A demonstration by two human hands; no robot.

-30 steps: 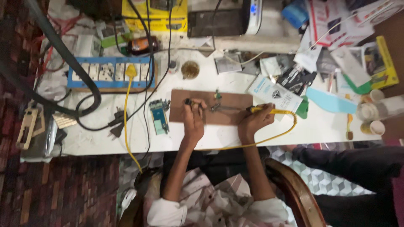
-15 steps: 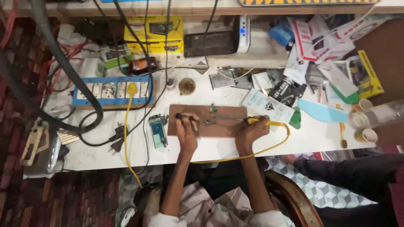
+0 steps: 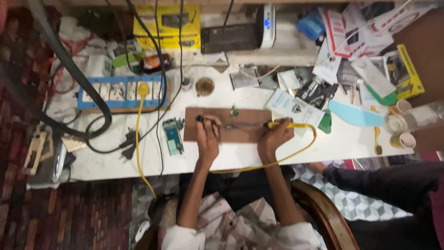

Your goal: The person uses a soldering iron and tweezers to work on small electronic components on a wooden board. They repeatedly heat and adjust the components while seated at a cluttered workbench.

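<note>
A brown board (image 3: 245, 116) lies on the white worktable (image 3: 115, 162) in front of me. My left hand (image 3: 206, 137) rests on the board's left part, its fingers shut on a thin black-tipped tool (image 3: 202, 120). My right hand (image 3: 274, 137) grips a soldering iron (image 3: 282, 125) with a yellow handle; its metal tip points left across the board towards my left hand. The iron's yellow cable (image 3: 309, 143) loops off the table's front edge. A small green part (image 3: 235, 111) sits at the board's top edge.
A green circuit board (image 3: 173, 135) lies left of the brown board. A blue power strip (image 3: 121, 91) with a yellow plug sits behind, with black cables. Papers, boxes and paper cups (image 3: 401, 132) crowd the right side. Another person's dark sleeve (image 3: 384, 180) is at lower right.
The view has shifted slightly, so the table sits a little lower and more centred in the frame. Both hands stay on the brown board with the same tools.
</note>
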